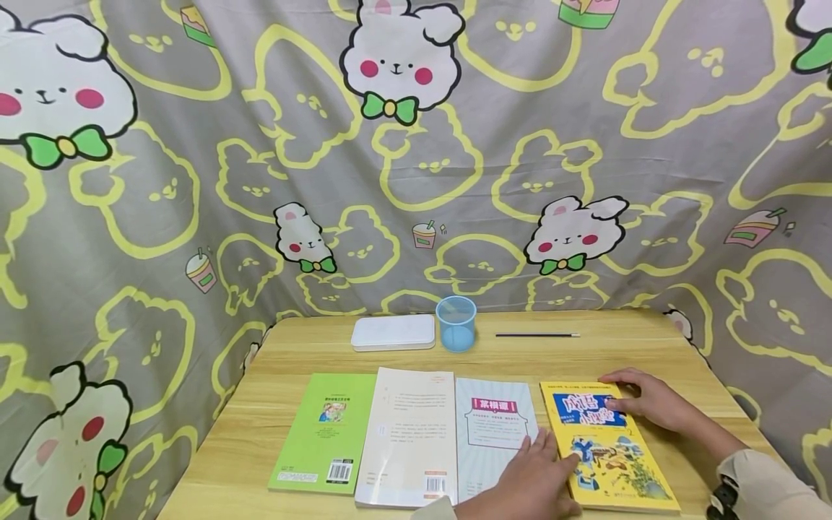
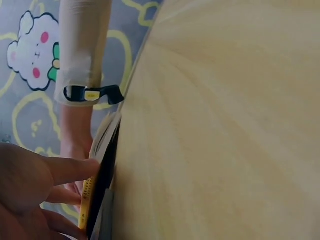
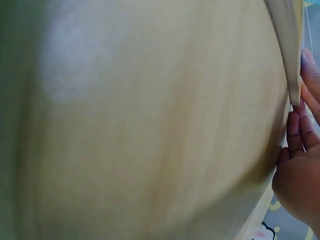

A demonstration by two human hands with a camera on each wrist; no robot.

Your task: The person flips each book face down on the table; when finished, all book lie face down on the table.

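A yellow book (image 1: 598, 462) with a blue title panel lies at the right end of a row of books. My left hand (image 1: 526, 477) holds its lower left side, close to the pale blue book (image 1: 500, 426). The left wrist view shows that hand's thumb (image 2: 75, 171) against the page edges and other fingers by the yellow spine. My right hand (image 1: 656, 404) grips the yellow book's upper right corner, its thumb over the cover. A dark gap shows under part of the yellow book in the left wrist view.
Left along the row lie a white book (image 1: 408, 433) and a green book (image 1: 325, 433). Behind them are a white case (image 1: 393, 332), a blue cup (image 1: 457, 325) and a pencil (image 1: 537, 335). A patterned curtain (image 1: 416, 173) encloses the wooden table (image 1: 240, 433).
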